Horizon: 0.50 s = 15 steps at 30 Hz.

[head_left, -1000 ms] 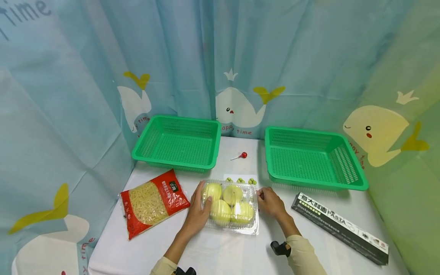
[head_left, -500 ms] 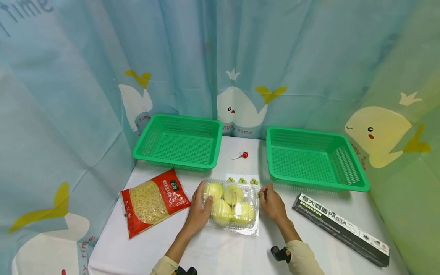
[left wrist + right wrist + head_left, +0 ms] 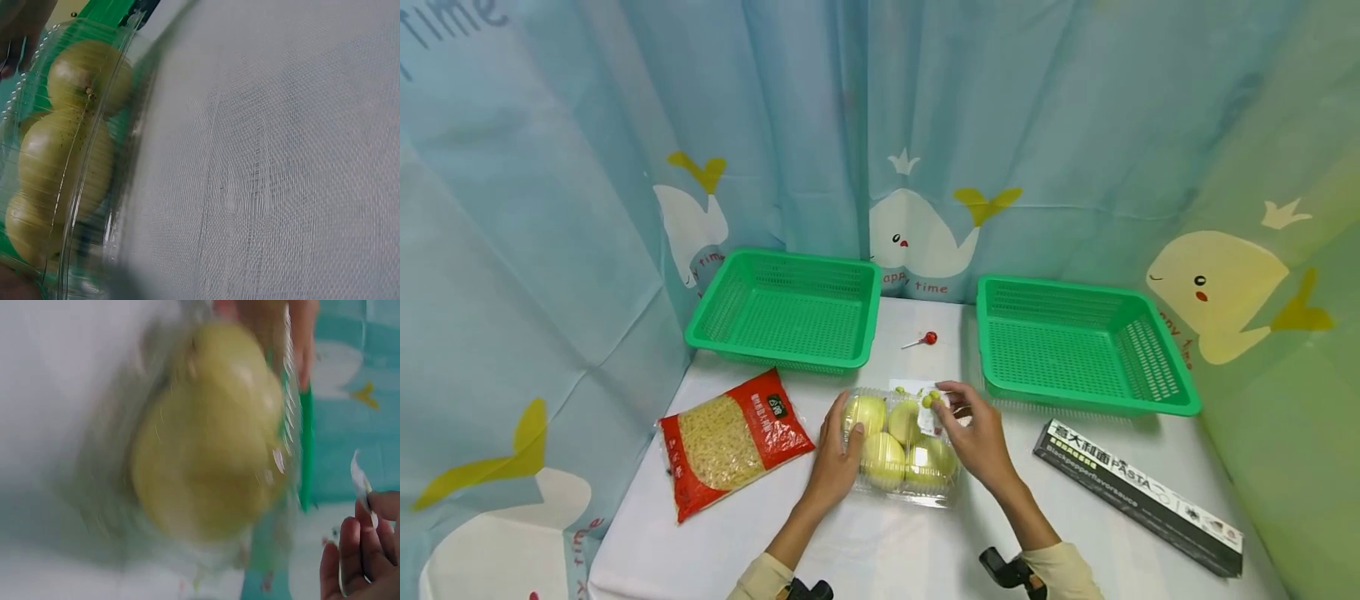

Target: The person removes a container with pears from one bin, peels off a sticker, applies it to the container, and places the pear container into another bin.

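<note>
Four round yellow-green fruits [image 3: 883,461] are sitting inside a clear clamshell box [image 3: 904,497], mid-worktop [image 3: 880,554]. Left hand [image 3: 837,457] is holding the box's left side, thumb resting on top. Right hand [image 3: 979,433] is pinching a small fruit-printed label [image 3: 928,422] above the box's far right part; whether label and plastic are touching, I can't tell. A similar printed strip [image 3: 910,386] is lying just behind. Step in hand, by my reading: positioning the label. Next move is probably calling for flattening and pressing it down, left hand bracing the box.

The right hand [image 3: 369,551] apparently pinches a white slip [image 3: 358,473].
</note>
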Each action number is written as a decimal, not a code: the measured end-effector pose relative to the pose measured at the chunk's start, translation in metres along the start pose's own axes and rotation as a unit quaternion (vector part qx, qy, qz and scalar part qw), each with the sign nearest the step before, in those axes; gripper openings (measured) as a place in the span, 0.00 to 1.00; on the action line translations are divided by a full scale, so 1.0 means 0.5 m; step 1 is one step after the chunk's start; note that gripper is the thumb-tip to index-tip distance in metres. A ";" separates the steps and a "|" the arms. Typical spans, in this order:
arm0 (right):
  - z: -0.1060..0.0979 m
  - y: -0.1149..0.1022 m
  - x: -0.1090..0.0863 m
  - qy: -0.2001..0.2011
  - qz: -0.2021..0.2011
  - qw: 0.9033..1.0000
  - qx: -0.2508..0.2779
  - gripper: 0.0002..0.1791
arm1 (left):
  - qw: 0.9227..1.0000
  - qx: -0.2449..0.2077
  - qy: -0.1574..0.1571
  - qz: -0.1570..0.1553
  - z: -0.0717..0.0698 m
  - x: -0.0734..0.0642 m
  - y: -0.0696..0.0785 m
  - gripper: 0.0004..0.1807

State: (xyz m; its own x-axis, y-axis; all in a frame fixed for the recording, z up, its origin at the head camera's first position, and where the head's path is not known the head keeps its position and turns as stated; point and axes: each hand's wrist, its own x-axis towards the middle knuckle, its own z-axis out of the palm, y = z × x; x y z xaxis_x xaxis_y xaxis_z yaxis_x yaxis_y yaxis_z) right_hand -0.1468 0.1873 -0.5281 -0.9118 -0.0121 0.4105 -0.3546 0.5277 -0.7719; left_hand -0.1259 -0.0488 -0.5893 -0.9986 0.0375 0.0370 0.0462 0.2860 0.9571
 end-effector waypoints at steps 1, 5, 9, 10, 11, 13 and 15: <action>0.010 -0.005 -0.004 -0.017 0.012 1.000 0.020 0.16 | 1.000 0.001 0.001 0.001 0.002 0.001 0.000 0.35; 0.053 -0.003 -0.022 -0.044 0.011 0.999 0.017 0.16 | 1.000 0.011 0.002 0.005 0.006 0.005 0.001 0.36; 0.084 0.011 -0.026 -0.013 -0.026 0.999 -0.023 0.18 | 1.000 0.015 0.004 0.015 0.006 0.011 0.003 0.36; 0.089 0.013 -0.026 -0.003 -0.039 0.999 -0.035 0.19 | 1.000 0.017 0.005 0.016 0.005 0.011 0.003 0.35; 0.093 0.016 -0.027 0.005 -0.050 0.998 -0.044 0.20 | 1.000 0.018 0.004 0.015 0.004 0.012 0.003 0.35; 0.099 0.018 -0.030 0.016 -0.069 0.996 -0.059 0.21 | 1.000 0.021 -0.002 0.013 0.002 0.011 0.003 0.36; 0.101 0.018 -0.033 0.019 -0.090 0.993 -0.081 0.21 | 1.000 0.028 -0.007 0.009 -0.001 0.010 0.004 0.36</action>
State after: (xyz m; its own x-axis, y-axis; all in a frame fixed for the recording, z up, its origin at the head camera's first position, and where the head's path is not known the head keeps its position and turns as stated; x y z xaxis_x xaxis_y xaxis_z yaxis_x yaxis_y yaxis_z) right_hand -0.1454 0.1495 -0.5666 -0.8273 -0.0881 0.5548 -0.4702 0.6490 -0.5981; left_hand -0.1308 -0.0486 -0.5869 -0.9971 0.0570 0.0500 0.0664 0.3384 0.9387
